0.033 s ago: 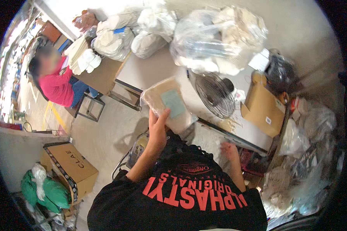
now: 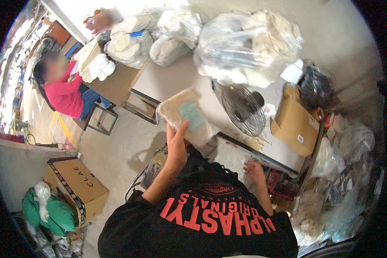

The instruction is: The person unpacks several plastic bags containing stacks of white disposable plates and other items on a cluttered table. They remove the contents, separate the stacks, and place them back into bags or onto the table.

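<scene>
My left hand is closed on the near edge of a flat clear plastic packet with folded beige material inside. A pale blue-green card shows on its upper face. The packet is held up in front of the table's near edge. Lower and to the right, my right hand is beside the table's front edge, fingers slightly bent and apart, with nothing seen in it.
A fan and an opened cardboard box stand on the white table. Large plastic bags crowd its far side. A seated person in pink is at the far left. A closed carton and green sack sit lower left.
The surroundings have shifted slightly to the right in view. My right hand has moved slightly; my left hand still grips the packet.
</scene>
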The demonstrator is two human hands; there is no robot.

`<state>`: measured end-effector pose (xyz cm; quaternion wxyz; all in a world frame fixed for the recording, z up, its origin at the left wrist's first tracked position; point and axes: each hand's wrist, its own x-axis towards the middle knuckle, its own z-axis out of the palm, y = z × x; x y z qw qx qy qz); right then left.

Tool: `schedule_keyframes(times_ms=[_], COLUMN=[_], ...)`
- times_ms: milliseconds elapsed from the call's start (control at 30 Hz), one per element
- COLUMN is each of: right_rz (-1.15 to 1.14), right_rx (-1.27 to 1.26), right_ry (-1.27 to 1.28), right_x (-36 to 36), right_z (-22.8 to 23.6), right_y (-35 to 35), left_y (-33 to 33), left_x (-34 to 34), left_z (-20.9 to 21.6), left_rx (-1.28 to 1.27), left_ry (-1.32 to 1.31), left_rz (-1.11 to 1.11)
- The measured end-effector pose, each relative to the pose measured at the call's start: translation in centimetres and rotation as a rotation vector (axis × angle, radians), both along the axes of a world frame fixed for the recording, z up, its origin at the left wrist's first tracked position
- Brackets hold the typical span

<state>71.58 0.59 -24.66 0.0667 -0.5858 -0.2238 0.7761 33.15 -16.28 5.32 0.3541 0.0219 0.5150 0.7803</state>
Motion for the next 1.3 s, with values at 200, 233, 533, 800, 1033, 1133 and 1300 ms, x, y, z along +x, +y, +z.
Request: schedule_keyframes(times_ms=[200, 233, 533, 800, 1033, 1133, 1300], right_rz=[0.613, 0.719, 0.981, 0.99, 0.944, 0.877, 0.749], right_rx=[0.061, 0.109, 0.57, 0.455, 0.411, 0.424, 0.403], right_ry=[0.047, -0.035, 0.12, 0.019, -0.089, -0.086, 0.0], right_x=[-15.7, -19.3, -41.8, -42.6, -40.2, -39.4, -37.3], right_z=[2.3, 2.8, 8.7, 11.3, 9.7, 9.3, 7.9], right_y=[0.3, 0.5, 2.3, 1.6, 2.1, 1.5, -0.2], left_y=[0.6, 0.5, -2.4, 0.8, 2.6, 3.0, 3.6], left_x=[-9.2, -10.6, -23.8, -41.9, -62.2, -63.9, -55.6], left_z=[-3.8, -4.6, -9.4, -8.5, -1.7, -4.6, -11.6], left_rx=[0.001, 0.003, 0.041, 0.179, 0.178, 0.047, 0.007], left_ry=[-0.419, -0.454, -0.496, -0.343, -0.072, -0.093, -0.118], left_rz=[0.195, 0.227, 0.248, 0.414, 0.394, 0.506, 0.094])
